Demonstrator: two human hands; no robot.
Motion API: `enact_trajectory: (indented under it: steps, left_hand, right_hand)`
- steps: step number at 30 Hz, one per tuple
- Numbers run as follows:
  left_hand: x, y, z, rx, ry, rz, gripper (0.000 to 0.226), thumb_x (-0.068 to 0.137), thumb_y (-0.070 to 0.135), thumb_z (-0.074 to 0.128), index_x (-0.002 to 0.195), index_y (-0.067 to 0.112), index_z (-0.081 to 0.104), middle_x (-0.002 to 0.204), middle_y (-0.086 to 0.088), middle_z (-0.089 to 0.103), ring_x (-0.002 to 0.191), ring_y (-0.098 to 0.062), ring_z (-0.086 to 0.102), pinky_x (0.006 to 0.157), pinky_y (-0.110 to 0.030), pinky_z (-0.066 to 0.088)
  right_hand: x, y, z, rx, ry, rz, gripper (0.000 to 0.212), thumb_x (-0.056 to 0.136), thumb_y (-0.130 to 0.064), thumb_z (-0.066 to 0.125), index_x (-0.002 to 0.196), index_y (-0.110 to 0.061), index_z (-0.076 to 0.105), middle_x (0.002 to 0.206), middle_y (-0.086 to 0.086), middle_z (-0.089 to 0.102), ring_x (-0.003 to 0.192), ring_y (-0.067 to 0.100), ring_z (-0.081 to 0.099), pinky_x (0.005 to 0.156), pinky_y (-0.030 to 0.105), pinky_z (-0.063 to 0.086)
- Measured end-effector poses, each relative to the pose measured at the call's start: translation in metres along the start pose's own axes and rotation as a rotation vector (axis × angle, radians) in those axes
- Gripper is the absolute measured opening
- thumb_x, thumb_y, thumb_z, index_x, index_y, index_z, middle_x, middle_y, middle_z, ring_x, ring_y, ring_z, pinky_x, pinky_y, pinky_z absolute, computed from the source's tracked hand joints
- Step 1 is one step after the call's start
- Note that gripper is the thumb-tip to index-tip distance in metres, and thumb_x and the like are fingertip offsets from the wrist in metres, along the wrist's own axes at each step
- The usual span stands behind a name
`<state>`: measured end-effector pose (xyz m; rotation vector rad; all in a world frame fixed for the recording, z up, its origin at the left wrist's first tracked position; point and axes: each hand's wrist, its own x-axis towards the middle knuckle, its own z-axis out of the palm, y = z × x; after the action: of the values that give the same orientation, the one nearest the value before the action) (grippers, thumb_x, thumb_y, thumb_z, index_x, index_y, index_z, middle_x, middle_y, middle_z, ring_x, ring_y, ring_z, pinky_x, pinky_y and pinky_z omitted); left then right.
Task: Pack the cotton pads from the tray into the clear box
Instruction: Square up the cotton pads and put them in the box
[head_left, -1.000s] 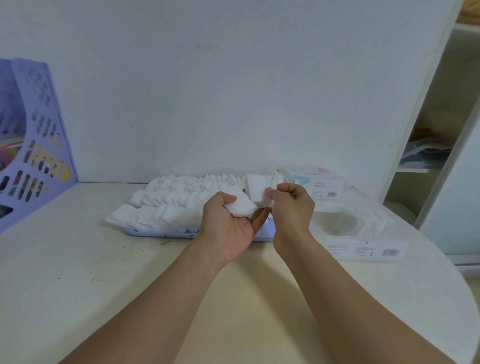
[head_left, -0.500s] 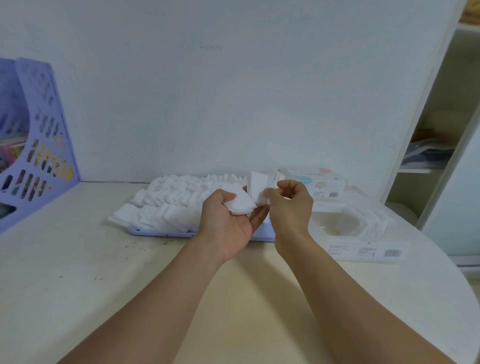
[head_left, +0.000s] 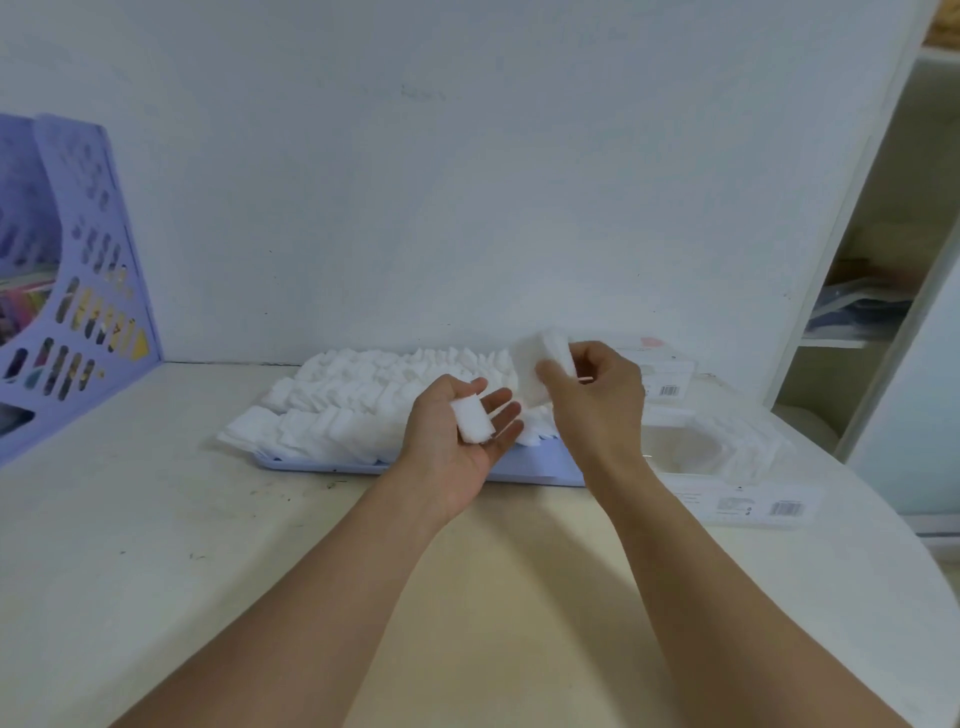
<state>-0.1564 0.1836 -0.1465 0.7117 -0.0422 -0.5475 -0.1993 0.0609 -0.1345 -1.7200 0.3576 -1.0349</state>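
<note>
Left hand (head_left: 457, 436) lies palm-up w/ fingers nearly straight, cradling a small stack of pads (head_left: 471, 425), prob. squaring it up. Right hand (head_left: 597, 395) pinches more cotton pads (head_left: 540, 364), grip curled tight. Most sit on tray (head_left: 535, 470) at 12 o'clock; clear box (head_left: 691, 447) at 2 o'clock on worktop (head_left: 208, 545).

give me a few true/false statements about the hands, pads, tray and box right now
1. The left hand has a small stack of pads on its palm. True.
2. The right hand is empty. False: it pinches a stack of cotton pads.
3. The tray is red. False: it is pale purple.
4. The clear box already holds pads. True.
5. The clear box sits left of the tray. False: it sits right.
</note>
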Motion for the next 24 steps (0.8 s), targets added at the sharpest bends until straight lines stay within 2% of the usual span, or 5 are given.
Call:
enact_trajectory:
  steps: [4, 8, 14, 20, 24]
  left_hand:
    - [0.001, -0.001, -0.001, 0.099, -0.096, 0.002, 0.041, 0.098, 0.039, 0.057, 0.121, 0.006, 0.062, 0.117, -0.018, 0.072, 0.103, -0.028, 0.072, 0.081, -0.037, 0.061]
    - [-0.001, -0.002, -0.002, 0.141, -0.163, -0.050, 0.062, 0.099, 0.061, 0.044, 0.128, 0.010, 0.062, 0.120, -0.013, 0.073, 0.112, -0.023, 0.070, 0.095, -0.037, 0.056]
    - [-0.001, -0.001, -0.002, 0.191, -0.106, -0.089, 0.059, 0.095, 0.065, 0.047, 0.116, 0.012, 0.064, 0.100, -0.010, 0.078, 0.089, -0.020, 0.076, 0.068, -0.032, 0.061]
    - [-0.006, 0.009, -0.004, 0.227, -0.264, -0.219, 0.047, 0.095, 0.048, 0.061, 0.132, 0.019, 0.062, 0.121, -0.008, 0.072, 0.099, -0.023, 0.072, 0.081, -0.036, 0.057]
    - [-0.007, 0.011, -0.005, 0.301, -0.324, -0.279, 0.051, 0.091, 0.050, 0.064, 0.129, 0.016, 0.065, 0.115, -0.010, 0.070, 0.104, -0.027, 0.067, 0.088, -0.041, 0.056]
  right_hand:
    - [-0.012, 0.000, 0.008, -0.186, -0.149, -0.246, 0.004, 0.077, -0.012, 0.072, 0.077, -0.015, 0.070, 0.067, -0.008, 0.068, 0.063, 0.006, 0.063, 0.055, 0.016, 0.046]
    - [-0.015, 0.002, 0.010, -0.282, -0.226, -0.291, 0.007, 0.075, -0.015, 0.071, 0.071, -0.015, 0.066, 0.063, -0.005, 0.066, 0.062, 0.011, 0.062, 0.056, 0.026, 0.049]
    - [-0.015, -0.004, 0.005, -0.320, -0.494, -0.248, 0.003, 0.078, -0.016, 0.072, 0.080, -0.019, 0.073, 0.066, -0.001, 0.069, 0.057, 0.011, 0.057, 0.056, 0.029, 0.048]
    - [0.000, -0.005, -0.018, -0.228, -0.771, -0.141, 0.081, 0.071, -0.016, 0.090, 0.138, -0.039, 0.052, 0.131, -0.016, 0.054, 0.118, -0.007, 0.049, 0.075, 0.000, 0.041]
    - [0.000, -0.002, -0.017, -0.114, -0.913, -0.126, 0.099, 0.067, -0.005, 0.092, 0.147, -0.037, 0.044, 0.140, -0.012, 0.055, 0.132, 0.001, 0.050, 0.096, 0.016, 0.050]
